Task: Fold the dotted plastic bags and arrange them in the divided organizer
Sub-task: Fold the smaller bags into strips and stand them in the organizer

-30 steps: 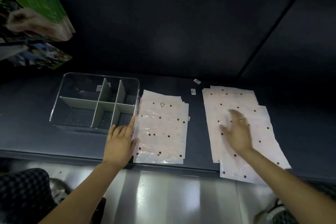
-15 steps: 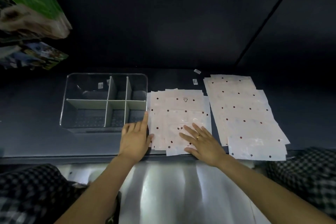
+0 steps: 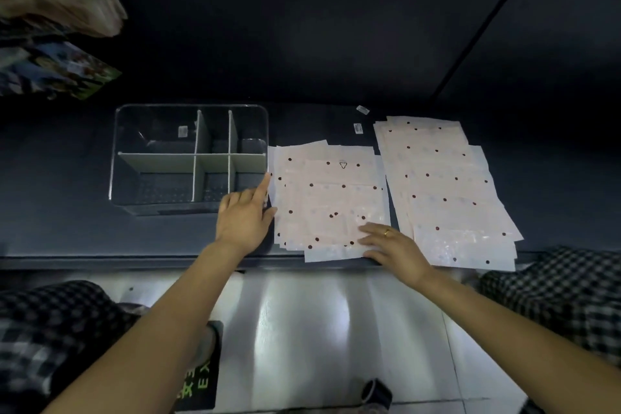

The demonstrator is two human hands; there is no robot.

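Note:
Two stacks of pale pink bags with dark red dots lie flat on a dark shelf. The left stack (image 3: 327,198) sits in the middle, the right stack (image 3: 443,188) beside it. A clear divided organizer (image 3: 190,158) with grey partitions stands to the left, its compartments holding no bags. My left hand (image 3: 243,220) rests flat against the left edge of the left stack, index finger stretched out along it. My right hand (image 3: 391,245), with a ring, lies flat with fingers spread on that stack's near right corner.
Two small white labels (image 3: 359,128) lie on the shelf behind the stacks. Green-covered printed items (image 3: 57,20) hang at the upper left. The shelf's front edge (image 3: 134,259) runs just below my hands. Checkered fabric shows at both lower sides.
My right hand left the right stack and came down on the near right corner of the left stack. The left stack looks shifted and fanned. My left hand stays at its left edge.

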